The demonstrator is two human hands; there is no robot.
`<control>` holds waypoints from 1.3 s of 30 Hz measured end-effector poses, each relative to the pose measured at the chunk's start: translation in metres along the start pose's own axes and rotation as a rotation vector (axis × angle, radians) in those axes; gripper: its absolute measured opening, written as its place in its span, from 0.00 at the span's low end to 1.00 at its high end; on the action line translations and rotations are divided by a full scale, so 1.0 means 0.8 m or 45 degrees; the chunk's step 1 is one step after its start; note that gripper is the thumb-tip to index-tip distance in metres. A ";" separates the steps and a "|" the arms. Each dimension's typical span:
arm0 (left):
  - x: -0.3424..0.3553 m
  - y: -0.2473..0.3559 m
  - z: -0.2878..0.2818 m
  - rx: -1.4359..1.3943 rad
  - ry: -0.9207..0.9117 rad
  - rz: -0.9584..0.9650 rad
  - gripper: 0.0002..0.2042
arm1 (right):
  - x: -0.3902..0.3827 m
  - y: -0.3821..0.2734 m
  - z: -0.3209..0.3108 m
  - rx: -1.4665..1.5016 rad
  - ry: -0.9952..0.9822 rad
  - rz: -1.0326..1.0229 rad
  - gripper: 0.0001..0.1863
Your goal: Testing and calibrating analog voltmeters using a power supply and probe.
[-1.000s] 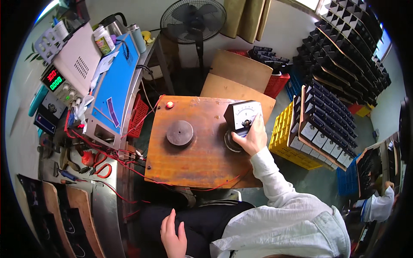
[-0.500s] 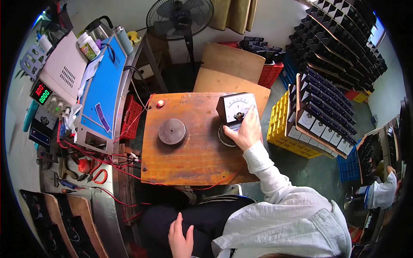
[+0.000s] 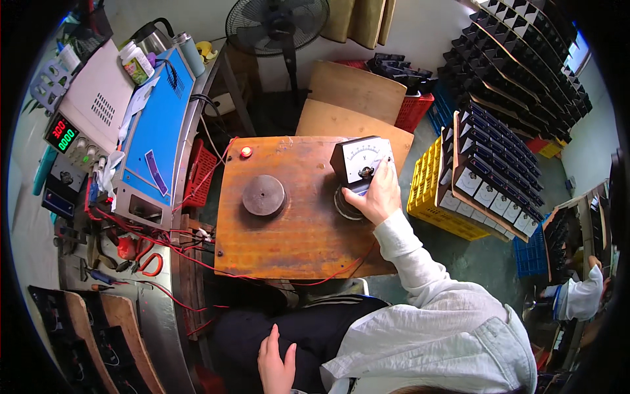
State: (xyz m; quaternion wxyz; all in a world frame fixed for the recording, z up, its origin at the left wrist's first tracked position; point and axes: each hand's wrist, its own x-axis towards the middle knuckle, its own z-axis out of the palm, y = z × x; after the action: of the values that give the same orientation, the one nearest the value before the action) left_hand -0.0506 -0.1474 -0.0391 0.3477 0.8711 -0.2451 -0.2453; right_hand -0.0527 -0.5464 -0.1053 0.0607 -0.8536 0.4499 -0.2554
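My right hand [image 3: 380, 196] grips the lower right part of a black panel meter [image 3: 359, 159] with a white dial face. The meter stands tilted on a dark round block [image 3: 346, 207] at the right side of the wooden board [image 3: 302, 243]; the hand covers part of that block. A second dark round block [image 3: 264, 195] sits on the board's left half with nothing on it. A small red lamp [image 3: 247, 152] glows at the far left corner. My left hand [image 3: 275, 363] rests on my dark trousers, fingers stretched out, holding nothing.
To the left, a blue case [image 3: 152, 141] and a power supply [image 3: 92, 105] with lit digits stand on a metal bench, with pliers [image 3: 153, 264] and red wires. A yellow crate [image 3: 426, 190] bears stacked meters [image 3: 489, 190] at right. A fan [image 3: 279, 26] stands behind.
The whole view has shifted slightly. My right hand stays on the meter, which remains on the right block. My left hand keeps its place.
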 end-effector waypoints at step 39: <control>-0.087 -0.108 -0.142 -0.714 1.374 0.079 0.54 | -0.251 -0.356 -0.099 1.364 -0.953 -1.334 0.43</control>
State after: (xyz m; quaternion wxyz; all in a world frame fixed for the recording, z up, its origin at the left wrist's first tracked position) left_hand -0.0139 0.0043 -0.0114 0.6460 0.7403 0.0144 0.1858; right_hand 0.0250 -0.2084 -0.0185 0.4771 -0.8363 -0.2369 -0.1297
